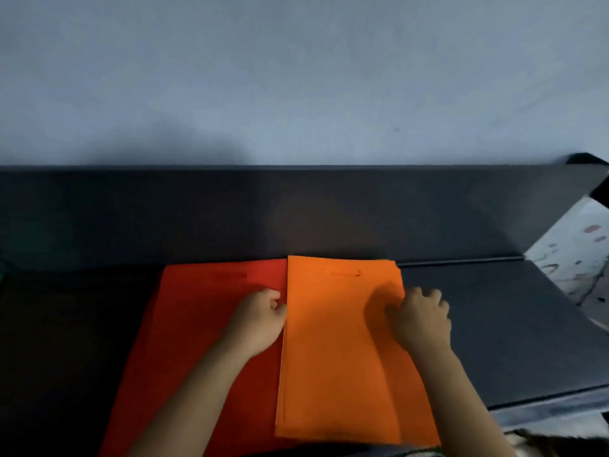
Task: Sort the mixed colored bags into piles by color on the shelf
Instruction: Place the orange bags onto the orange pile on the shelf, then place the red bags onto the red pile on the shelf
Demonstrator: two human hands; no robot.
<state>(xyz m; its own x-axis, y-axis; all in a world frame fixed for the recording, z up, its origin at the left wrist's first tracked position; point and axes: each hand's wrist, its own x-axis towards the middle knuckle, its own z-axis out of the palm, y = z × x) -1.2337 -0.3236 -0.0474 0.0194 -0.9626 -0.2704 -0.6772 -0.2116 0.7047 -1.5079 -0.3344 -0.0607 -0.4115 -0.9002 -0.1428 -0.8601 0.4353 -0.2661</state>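
Observation:
A pile of orange bags (333,351) lies flat on the dark shelf (494,324), its cut-out handle at the far end. Directly to its left lies a pile of red bags (188,324), edge to edge with the orange one. My left hand (260,321) rests on the red pile with its fingers curled against the orange pile's left edge. My right hand (421,318) has its fingers closed at the orange pile's right edge. Whether either hand pinches the bags or only presses their sides, I cannot tell.
The shelf has a dark back panel (296,212) below a pale blue wall (296,77). A sliver of green (2,275) shows at the far left edge. Beyond the shelf's right end is a patterned white surface (573,255).

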